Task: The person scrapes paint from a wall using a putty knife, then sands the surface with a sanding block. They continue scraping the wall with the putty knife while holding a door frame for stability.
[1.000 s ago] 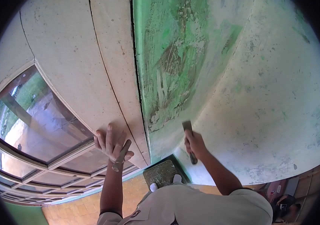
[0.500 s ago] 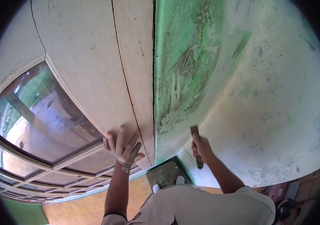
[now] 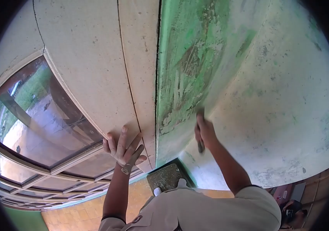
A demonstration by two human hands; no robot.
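Note:
My left hand (image 3: 120, 151) leans on the cream wooden panel (image 3: 99, 77) with fingers spread. A narrow, grey-brown flat tool (image 3: 135, 157) is tucked by its thumb, one end lying over the wrist and bearing a round mark. My right hand (image 3: 207, 133) is wrapped round a scraper (image 3: 200, 113), blurred by motion. Its blade points up and overlaps the lower part of the green wall strip (image 3: 191, 77), where worn paint and brown patches show. The handle's end sticks out below my fist.
Glass panes (image 3: 37, 115) in a cream frame fill the left. A whitish wall (image 3: 287, 107) curves along the right. My feet stand on a speckled dark platform (image 3: 163, 173) above an orange tiled floor (image 3: 76, 215). At lower right, another person (image 3: 292, 213) is partly visible.
My right hand and the scraper have moved up along the wall. My left hand stays against the panel, and the view has shifted slightly.

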